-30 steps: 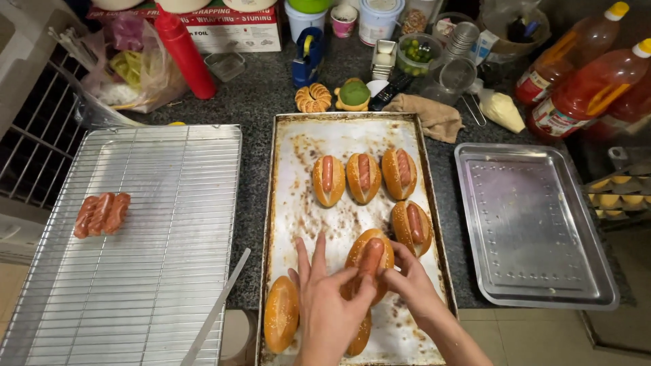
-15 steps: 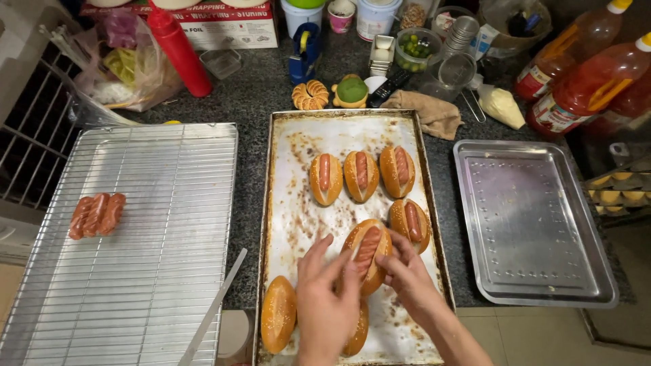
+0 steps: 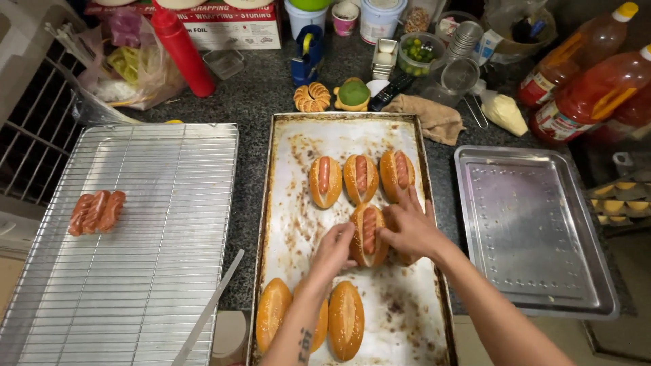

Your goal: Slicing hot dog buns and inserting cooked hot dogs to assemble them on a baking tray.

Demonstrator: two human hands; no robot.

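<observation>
Nearest you, three plain buns (image 3: 346,318) lie closed at the near end of the lined baking tray (image 3: 291,203), with no sausage showing in them. Just beyond, your left hand (image 3: 333,249) and right hand (image 3: 407,227) flank one sausage bun (image 3: 368,234); the fingers of both are curled against its sides, apparently steadying the split so the sausage sits straight. Your right hand partly hides another bun behind it. Farther on, three finished sausage buns (image 3: 361,177) form a tidy row, spaced apart. Left, spare sausages (image 3: 96,211) rest on the wire rack (image 3: 163,203), within reach. Right, a bare metal tray (image 3: 529,230) sits on the counter (image 3: 264,95). Far edge: bottles and tubs.
</observation>
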